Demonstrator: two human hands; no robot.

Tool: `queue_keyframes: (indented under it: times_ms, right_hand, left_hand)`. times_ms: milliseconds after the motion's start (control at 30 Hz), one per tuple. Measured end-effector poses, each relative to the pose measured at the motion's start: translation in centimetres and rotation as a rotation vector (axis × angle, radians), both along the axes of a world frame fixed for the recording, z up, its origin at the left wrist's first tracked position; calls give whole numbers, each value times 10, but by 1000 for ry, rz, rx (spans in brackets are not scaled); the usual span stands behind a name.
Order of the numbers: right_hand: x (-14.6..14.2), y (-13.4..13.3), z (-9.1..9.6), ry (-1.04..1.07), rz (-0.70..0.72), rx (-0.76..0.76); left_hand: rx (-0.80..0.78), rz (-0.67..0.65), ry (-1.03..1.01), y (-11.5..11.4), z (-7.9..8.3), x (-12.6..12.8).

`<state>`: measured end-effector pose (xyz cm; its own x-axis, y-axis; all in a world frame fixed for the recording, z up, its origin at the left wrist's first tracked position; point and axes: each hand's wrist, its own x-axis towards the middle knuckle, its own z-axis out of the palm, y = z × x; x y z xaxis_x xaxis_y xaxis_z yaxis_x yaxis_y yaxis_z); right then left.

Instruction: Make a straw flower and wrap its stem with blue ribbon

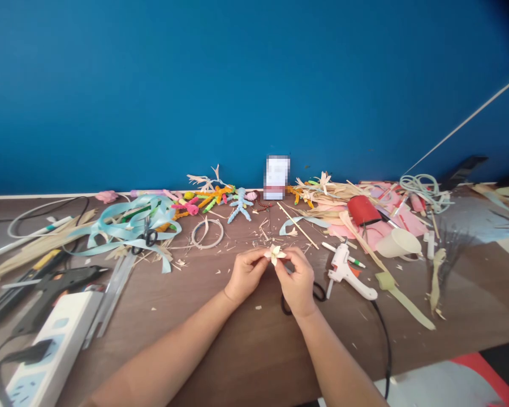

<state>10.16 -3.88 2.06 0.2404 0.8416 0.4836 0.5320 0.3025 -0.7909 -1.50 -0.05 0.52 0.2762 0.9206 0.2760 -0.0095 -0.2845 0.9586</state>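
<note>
A small pale cream flower (275,255) with pointed petals is held between my two hands above the middle of the table. My left hand (246,275) pinches it from the left side, thumb and fingertips together. From the right, my right hand (297,280) grips it the same way. The flower's underside and any stem are hidden by my fingers. Black-handled scissors (319,291) lie partly covered by my right hand. Just right of that hand rests a white hot glue gun (348,272) with a black cord.
At the left are a white power strip (63,328), a black glue gun (59,282), clear glue sticks (116,294) and light blue ribbon (119,217). Pipe-cleaner figures (240,204) line the wall. A red cup (362,210), a cream cup (398,244) and a green strip (411,308) lie right.
</note>
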Motion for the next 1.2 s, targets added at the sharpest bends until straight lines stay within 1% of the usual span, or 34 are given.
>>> queue_keyframes:
  times_ms: [133,300,433,700,833,1000,1200]
  right_hand:
    - [-1,0,0,-1,16,18]
    - [1,0,-1,-8,30,35]
    - [2,1,-1,-9,42,11]
    - [5,3,-3,3,31,-16]
    - [5,3,-5,11,35,-29]
    - [4,4,-6,30,55,-48]
    - [5,5,-7,45,58,-52]
  left_hand:
    - [-49,53,-28,0,-4,-1]
    - [-70,64,-14,2,-4,-2]
    - [-105,69,-38,2,-3,-1]
    - [-63,39,-13,1,-3,-1]
    - [-14,50,-27,2,-3,-1]
    - [-54,98,-22,2,-5,-1]
    - [-25,77,1,2,-3,-2]
